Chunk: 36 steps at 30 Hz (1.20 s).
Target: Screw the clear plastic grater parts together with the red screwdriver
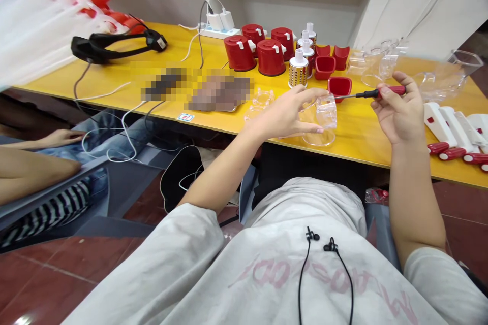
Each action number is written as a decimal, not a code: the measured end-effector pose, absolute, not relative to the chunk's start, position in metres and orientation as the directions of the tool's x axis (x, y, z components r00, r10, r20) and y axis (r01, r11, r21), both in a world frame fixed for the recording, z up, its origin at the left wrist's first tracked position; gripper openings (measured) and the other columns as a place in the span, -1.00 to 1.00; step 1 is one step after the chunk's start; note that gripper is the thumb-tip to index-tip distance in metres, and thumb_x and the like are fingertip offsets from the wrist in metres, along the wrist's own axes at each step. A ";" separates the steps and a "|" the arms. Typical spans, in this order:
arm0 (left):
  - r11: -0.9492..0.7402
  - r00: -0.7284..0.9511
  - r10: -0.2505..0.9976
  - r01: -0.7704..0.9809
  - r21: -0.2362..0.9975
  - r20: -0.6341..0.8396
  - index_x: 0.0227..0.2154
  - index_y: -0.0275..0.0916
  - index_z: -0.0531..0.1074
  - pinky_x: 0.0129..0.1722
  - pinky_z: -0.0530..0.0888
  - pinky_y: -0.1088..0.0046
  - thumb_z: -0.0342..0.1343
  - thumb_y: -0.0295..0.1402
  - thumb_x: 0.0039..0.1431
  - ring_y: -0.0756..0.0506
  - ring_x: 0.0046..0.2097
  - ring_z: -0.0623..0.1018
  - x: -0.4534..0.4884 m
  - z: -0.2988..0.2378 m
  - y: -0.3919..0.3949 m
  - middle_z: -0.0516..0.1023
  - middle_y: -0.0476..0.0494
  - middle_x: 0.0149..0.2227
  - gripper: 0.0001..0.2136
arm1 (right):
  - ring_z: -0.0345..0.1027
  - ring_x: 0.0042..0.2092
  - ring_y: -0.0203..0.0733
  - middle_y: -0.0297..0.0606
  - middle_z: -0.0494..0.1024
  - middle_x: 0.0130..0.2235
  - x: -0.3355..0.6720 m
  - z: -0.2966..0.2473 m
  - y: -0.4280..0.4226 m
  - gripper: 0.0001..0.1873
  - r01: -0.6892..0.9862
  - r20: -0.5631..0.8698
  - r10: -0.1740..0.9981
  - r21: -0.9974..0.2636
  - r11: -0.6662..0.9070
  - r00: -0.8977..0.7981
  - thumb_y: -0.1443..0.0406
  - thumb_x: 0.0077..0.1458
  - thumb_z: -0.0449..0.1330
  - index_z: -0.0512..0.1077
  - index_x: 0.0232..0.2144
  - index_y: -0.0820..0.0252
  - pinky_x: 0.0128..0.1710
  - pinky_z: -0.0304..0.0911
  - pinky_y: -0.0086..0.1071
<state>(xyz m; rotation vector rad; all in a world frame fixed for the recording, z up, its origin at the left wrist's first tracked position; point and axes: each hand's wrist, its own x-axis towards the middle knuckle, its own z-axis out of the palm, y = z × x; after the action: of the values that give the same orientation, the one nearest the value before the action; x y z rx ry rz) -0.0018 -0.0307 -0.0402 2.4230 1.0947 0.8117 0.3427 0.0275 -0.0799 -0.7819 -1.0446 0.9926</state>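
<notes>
The left hand (286, 111) curled its fingers over a clear plastic housing (322, 123) standing on the yellow table (114, 81). The right hand (396, 111) pinched a red-handled screwdriver (371, 93), its tip toward the housing. Red cups (339, 86), red lidded drums (270, 56) and grater drums (298, 68) stood behind.

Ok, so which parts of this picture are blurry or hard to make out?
Head view: left hand on the clear housing, right hand and screwdriver are fairly sharp; the white and red parts top left are smeared; a pixelated patch masks part of the yellow table; the clear cups far right look smeared and pale.
</notes>
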 end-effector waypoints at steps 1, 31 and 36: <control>-0.636 0.536 0.767 0.564 0.527 0.352 0.62 0.02 0.55 0.46 0.68 -0.02 0.71 -0.11 0.38 -0.37 0.33 0.69 -0.002 -0.040 -0.031 0.65 -0.34 0.42 -0.17 | 0.71 0.02 0.07 -0.35 0.82 -0.05 0.343 -0.079 0.028 -0.39 -0.295 0.325 0.931 -0.884 0.362 0.168 0.24 0.01 0.73 0.63 0.04 -0.33 -0.14 0.76 -0.08; -0.644 0.541 0.758 0.532 0.550 0.364 0.61 -0.01 0.55 0.53 0.62 0.01 0.71 -0.18 0.40 -0.38 0.43 0.66 -0.003 -0.043 -0.030 0.65 -0.29 0.47 -0.19 | 0.70 0.10 -0.09 -0.42 0.83 -0.06 0.355 -0.078 0.039 -0.23 -0.507 0.313 0.945 -0.801 0.318 0.099 0.50 -0.25 0.69 0.62 -0.05 -0.30 -0.14 0.77 -0.30; -0.636 0.541 0.764 0.540 0.552 0.351 0.64 0.05 0.51 0.52 0.64 -0.01 0.73 -0.15 0.40 -0.40 0.41 0.68 -0.004 -0.045 -0.029 0.61 -0.30 0.45 -0.15 | 0.73 -0.02 -0.19 -0.43 0.80 -0.12 0.360 -0.076 0.045 -0.25 -0.536 0.326 0.932 -0.764 0.359 0.160 0.53 -0.28 0.54 0.58 -0.02 -0.14 -0.19 0.69 -0.45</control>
<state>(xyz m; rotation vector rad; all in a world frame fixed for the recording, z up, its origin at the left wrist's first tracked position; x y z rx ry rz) -0.0041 -0.0294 -0.0447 2.4028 1.0687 0.8156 0.3600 0.0452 -0.0763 -0.5452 -0.8854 1.1260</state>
